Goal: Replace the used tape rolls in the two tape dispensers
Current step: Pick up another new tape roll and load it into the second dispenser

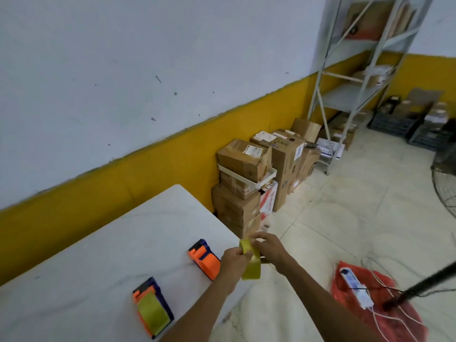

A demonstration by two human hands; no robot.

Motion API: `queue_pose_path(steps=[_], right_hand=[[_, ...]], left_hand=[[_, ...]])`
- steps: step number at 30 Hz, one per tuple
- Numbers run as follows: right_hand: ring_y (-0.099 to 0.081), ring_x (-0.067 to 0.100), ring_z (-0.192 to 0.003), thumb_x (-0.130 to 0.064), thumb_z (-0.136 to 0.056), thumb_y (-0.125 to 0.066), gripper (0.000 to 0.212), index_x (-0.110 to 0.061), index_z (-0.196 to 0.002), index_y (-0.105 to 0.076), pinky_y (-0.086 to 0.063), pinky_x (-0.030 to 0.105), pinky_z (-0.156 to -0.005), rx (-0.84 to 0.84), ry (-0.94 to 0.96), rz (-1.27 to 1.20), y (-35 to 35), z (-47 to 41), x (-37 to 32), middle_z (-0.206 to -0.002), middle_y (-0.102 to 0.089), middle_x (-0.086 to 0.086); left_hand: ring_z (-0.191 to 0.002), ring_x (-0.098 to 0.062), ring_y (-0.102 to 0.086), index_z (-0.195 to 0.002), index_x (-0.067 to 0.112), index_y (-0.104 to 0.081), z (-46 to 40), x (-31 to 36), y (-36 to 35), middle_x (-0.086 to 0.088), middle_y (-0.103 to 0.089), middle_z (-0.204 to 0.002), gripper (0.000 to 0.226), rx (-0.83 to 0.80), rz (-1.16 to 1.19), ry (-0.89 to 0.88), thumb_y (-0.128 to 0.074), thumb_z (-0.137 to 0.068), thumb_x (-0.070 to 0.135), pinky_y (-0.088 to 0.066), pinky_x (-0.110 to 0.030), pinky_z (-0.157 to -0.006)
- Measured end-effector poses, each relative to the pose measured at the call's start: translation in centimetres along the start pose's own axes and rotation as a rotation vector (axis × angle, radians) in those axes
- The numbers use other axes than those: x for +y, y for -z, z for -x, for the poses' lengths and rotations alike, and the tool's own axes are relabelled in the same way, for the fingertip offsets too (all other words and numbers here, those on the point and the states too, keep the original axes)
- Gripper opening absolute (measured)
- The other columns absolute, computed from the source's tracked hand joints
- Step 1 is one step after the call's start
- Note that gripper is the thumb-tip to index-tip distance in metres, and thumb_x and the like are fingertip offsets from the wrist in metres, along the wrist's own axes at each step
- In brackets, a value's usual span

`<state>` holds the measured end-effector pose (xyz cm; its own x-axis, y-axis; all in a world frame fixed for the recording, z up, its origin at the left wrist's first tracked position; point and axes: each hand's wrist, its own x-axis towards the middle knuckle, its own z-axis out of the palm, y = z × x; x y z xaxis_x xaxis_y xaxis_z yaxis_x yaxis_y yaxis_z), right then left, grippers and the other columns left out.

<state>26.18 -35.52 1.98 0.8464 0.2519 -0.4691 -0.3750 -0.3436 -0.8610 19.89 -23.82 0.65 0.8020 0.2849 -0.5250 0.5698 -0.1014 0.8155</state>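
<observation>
On my left, one dispenser (152, 307) lies loaded on the table (98, 255), another (204, 258) beyond it. My left hand (233, 261) pinches the yellow tape (249, 260); my right hand (270, 248) curls around its roll, mostly hidden and blurred.

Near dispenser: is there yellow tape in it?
Yes, the near dispenser on the table shows yellow tape across its front.
</observation>
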Motion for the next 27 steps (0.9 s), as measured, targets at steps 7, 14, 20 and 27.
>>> queue_pose_path(steps=[7,14,20,27], right_hand=[[-0.066,0.029,-0.092,-0.021,-0.087,-0.053,0.019,-0.022,-0.098,-0.069,-0.062,0.041,-0.071,-0.006,0.061,0.045,0.9,-1.7,-0.7,-0.101,-0.066,0.011],[-0.064,0.022,-0.077,-0.015,-0.091,-0.06,0.019,-0.012,-0.107,-0.068,-0.057,0.031,-0.063,-0.298,-0.018,-0.066,3.1,-6.3,-2.0,-0.093,-0.067,0.011],[-0.061,0.03,-0.079,-0.01,-0.091,-0.061,0.021,-0.008,-0.111,-0.06,-0.049,0.041,-0.074,-0.481,-0.085,-0.078,1.8,-9.0,-2.5,-0.089,-0.063,0.015],[-0.063,0.02,-0.064,-0.017,-0.089,-0.067,0.014,-0.012,-0.101,-0.062,-0.052,0.03,-0.058,-0.572,-0.135,-0.088,-2.1,-10.3,-2.8,-0.078,-0.064,0.008]], left_hand=[[-0.093,-0.027,-0.066,-0.096,0.011,-0.071,-0.5,1.7,-0.4,-0.011,-0.07,-0.097,0.02,0.012,0.016,0.015,-0.059,-0.089,0.026,-0.054,-0.036,-0.079],[-0.088,-0.028,-0.066,-0.086,0.01,-0.071,-2.6,2.9,-3.1,-0.018,-0.071,-0.096,0.018,0.222,0.114,0.106,-0.062,-0.084,0.025,-0.055,-0.044,-0.085],[-0.073,-0.019,-0.057,-0.086,0.006,-0.067,-1.7,2.6,-1.6,-0.004,-0.061,-0.076,0.022,0.439,0.051,0.044,-0.058,-0.083,0.025,-0.051,-0.035,-0.067],[-0.083,-0.019,-0.056,-0.106,0.012,-0.065,-0.4,-1.2,5.1,-0.003,-0.063,-0.094,0.023,0.767,0.038,0.218,-0.051,-0.088,0.01,-0.04,-0.025,-0.07]])
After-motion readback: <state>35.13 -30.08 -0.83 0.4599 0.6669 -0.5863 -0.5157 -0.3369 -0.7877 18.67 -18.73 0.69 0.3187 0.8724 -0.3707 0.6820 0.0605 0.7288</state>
